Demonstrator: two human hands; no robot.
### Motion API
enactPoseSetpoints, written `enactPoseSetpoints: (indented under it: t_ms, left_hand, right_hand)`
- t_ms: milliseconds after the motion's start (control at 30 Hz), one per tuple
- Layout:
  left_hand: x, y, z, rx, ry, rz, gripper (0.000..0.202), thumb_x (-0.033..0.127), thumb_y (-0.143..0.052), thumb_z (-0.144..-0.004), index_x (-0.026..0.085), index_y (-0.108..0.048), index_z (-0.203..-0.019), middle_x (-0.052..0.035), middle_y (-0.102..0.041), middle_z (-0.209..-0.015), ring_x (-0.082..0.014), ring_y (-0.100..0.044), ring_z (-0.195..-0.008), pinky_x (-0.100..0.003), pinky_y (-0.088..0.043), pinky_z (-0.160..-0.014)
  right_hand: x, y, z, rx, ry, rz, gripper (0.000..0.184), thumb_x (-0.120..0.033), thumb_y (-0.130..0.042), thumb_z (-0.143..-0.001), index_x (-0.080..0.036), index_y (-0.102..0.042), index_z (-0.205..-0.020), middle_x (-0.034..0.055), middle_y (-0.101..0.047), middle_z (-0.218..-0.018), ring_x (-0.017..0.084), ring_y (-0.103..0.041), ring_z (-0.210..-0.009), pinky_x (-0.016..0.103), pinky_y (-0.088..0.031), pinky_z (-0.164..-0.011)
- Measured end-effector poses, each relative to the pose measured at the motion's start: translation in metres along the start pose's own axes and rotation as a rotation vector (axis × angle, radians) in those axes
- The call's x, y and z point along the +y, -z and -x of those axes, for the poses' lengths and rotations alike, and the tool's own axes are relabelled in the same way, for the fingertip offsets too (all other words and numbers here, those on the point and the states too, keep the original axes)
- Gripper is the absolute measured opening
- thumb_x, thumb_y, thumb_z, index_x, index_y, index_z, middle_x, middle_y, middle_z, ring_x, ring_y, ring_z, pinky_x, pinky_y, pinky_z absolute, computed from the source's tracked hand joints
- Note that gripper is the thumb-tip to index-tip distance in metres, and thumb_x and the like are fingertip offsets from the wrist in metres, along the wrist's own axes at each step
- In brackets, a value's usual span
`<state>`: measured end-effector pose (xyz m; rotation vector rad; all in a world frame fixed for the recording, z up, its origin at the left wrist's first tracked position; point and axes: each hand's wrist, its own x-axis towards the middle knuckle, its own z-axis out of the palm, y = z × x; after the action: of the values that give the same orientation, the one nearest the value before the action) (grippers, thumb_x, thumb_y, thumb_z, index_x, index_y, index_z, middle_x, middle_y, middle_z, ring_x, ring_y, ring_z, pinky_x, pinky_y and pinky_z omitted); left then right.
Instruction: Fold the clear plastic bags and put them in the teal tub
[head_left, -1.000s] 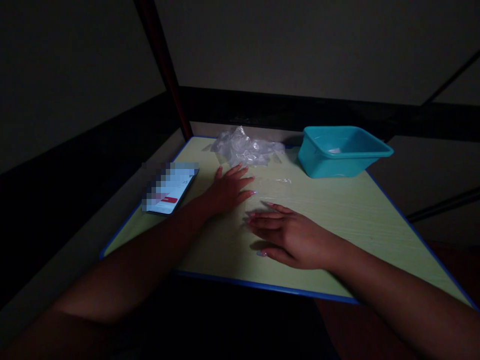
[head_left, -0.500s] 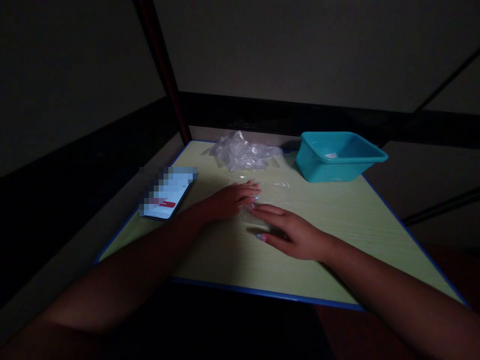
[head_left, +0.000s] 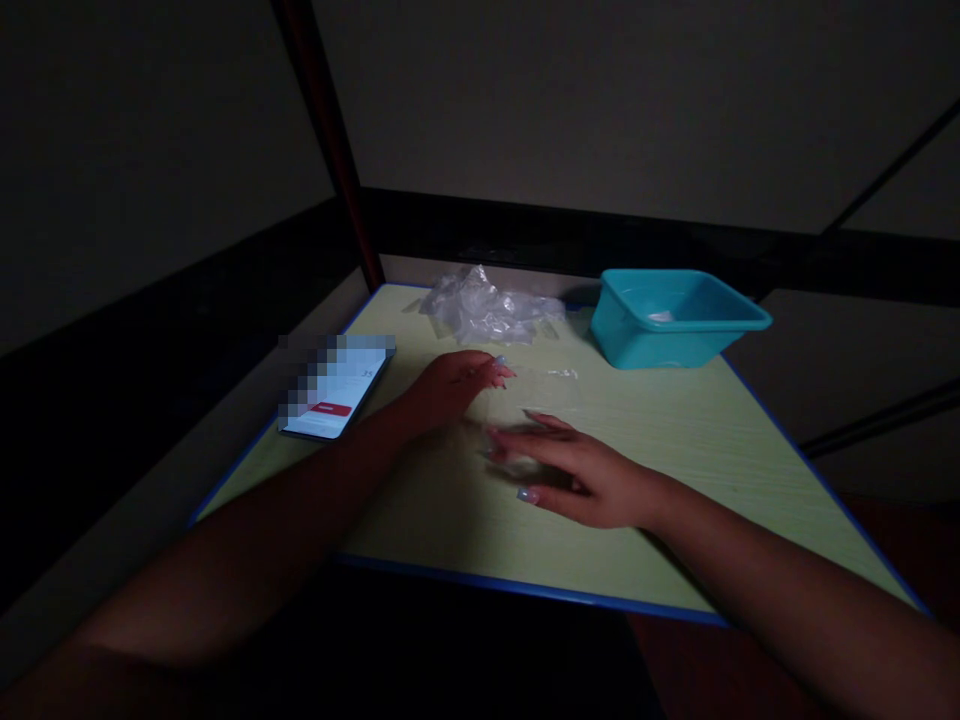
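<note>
A flat clear plastic bag [head_left: 551,385] lies on the green table [head_left: 697,450], faint in the dim light. My left hand [head_left: 450,385] rests at the bag's left edge with its fingers bent and pressed together, pinching the plastic. My right hand [head_left: 581,468] lies flat on the near part of the bag, fingers stretched out to the left. The two hands are a short gap apart.
A crumpled heap of clear plastic bags [head_left: 487,305] sits at the table's far edge. A teal plastic basin [head_left: 675,322] stands at the far right with something pale inside. A lit phone [head_left: 337,390] lies at the left edge. A dark red post [head_left: 330,150] rises behind.
My left hand's fingers have curled from flat into a pinch at the bag's edge. My right hand has slid a little nearer and to the right.
</note>
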<state>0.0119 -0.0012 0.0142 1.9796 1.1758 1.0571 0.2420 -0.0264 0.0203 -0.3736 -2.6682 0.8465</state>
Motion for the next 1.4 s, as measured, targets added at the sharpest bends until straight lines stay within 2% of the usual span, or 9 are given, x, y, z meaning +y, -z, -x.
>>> enactPoseSetpoints:
  t_ms: [133,233,400,533,667,767,867,1067,1400]
  left_hand:
    - [-0.002,0.000,-0.002,0.050,-0.049,-0.080,0.038,0.039,-0.041,-0.093,0.015,-0.069,-0.089,-0.0066,-0.071,-0.090,-0.0177,-0.066,-0.088,-0.034,-0.051,-0.086]
    - [-0.002,-0.001,-0.003,0.036,-0.087,-0.159,0.037,0.036,-0.038,-0.094,0.017,-0.069,-0.087,-0.0050,-0.070,-0.089,-0.0174,-0.065,-0.088,-0.035,-0.050,-0.086]
    - [-0.004,-0.003,-0.003,0.030,-0.149,-0.293,0.041,0.039,-0.037,-0.095,0.016,-0.068,-0.086,-0.0069,-0.067,-0.088,-0.0198,-0.063,-0.088,-0.037,-0.049,-0.085]
    - [-0.006,-0.003,0.001,-0.001,-0.195,-0.431,0.038,0.040,-0.043,-0.093,0.014,-0.062,-0.113,-0.0125,-0.063,-0.116,-0.0232,-0.057,-0.111,-0.041,-0.043,-0.100]
    - [-0.001,-0.002,0.007,-0.223,-0.166,-0.521,0.072,0.056,-0.057,-0.084,0.016,-0.040,-0.141,-0.0183,-0.036,-0.151,-0.0320,-0.030,-0.141,-0.052,-0.023,-0.113]
    - [0.003,-0.004,0.012,-0.458,-0.133,-0.566,0.108,0.072,-0.064,-0.068,0.016,-0.024,-0.150,-0.0213,-0.014,-0.158,-0.0391,-0.010,-0.146,-0.062,-0.008,-0.113]
    - [0.002,-0.008,0.018,-0.586,-0.065,-0.638,0.126,0.079,-0.065,-0.058,0.013,-0.014,-0.152,-0.0242,-0.005,-0.158,-0.0413,-0.004,-0.146,-0.064,-0.002,-0.111]
    - [0.000,-0.010,0.024,-0.614,-0.029,-0.706,0.129,0.082,-0.059,-0.059,0.007,-0.011,-0.152,-0.0240,-0.004,-0.157,-0.0410,-0.007,-0.146,-0.063,-0.001,-0.113]
    - [0.019,0.004,0.027,-0.775,0.177,-0.782,0.140,0.077,-0.068,-0.052,0.014,0.005,-0.153,-0.0232,0.009,-0.157,-0.0430,0.009,-0.144,-0.073,-0.005,-0.105]
  right_hand:
    - [-0.007,0.003,-0.002,-0.171,0.088,-0.109,0.037,-0.034,-0.056,-0.093,-0.027,-0.058,-0.130,0.0065,-0.057,-0.137,0.021,-0.041,-0.135,0.052,0.000,-0.116]
    - [-0.013,0.003,-0.001,-0.194,0.098,-0.154,0.037,-0.032,-0.060,-0.091,-0.028,-0.060,-0.128,0.0067,-0.058,-0.136,0.021,-0.042,-0.134,0.053,0.008,-0.114]
    - [-0.011,0.004,0.000,-0.044,0.061,-0.082,0.041,-0.031,-0.053,-0.095,-0.026,-0.052,-0.136,0.0075,-0.062,-0.130,0.018,-0.053,-0.124,0.051,-0.005,-0.117]
    - [0.002,-0.001,0.000,0.011,-0.153,0.284,0.051,-0.039,-0.047,-0.096,-0.022,-0.041,-0.144,0.0140,-0.043,-0.148,0.027,-0.035,-0.139,0.061,-0.013,-0.113]
    - [0.011,-0.009,0.001,-0.138,-0.408,0.459,0.080,-0.058,-0.041,-0.093,-0.013,-0.013,-0.154,0.0218,-0.009,-0.157,0.036,-0.009,-0.145,0.069,-0.010,-0.109]
    - [0.009,-0.008,0.000,-0.213,-0.466,0.470,0.096,-0.069,-0.039,-0.088,-0.010,-0.002,-0.154,0.0219,0.001,-0.156,0.035,-0.001,-0.146,0.067,-0.005,-0.110]
    - [0.008,-0.003,-0.002,-0.231,-0.497,0.463,0.100,-0.075,-0.038,-0.085,-0.013,0.000,-0.154,0.0192,0.003,-0.157,0.034,0.000,-0.146,0.066,-0.002,-0.111]
    - [0.020,0.006,-0.005,-0.091,-0.619,0.547,0.096,-0.075,-0.032,-0.086,-0.015,0.000,-0.154,0.0172,-0.001,-0.158,0.034,-0.004,-0.146,0.066,0.000,-0.111]
    - [0.024,0.030,0.002,-0.297,-0.694,0.446,0.129,-0.079,-0.064,-0.062,-0.020,0.005,-0.153,0.0163,0.009,-0.157,0.040,0.005,-0.144,0.069,0.006,-0.107]
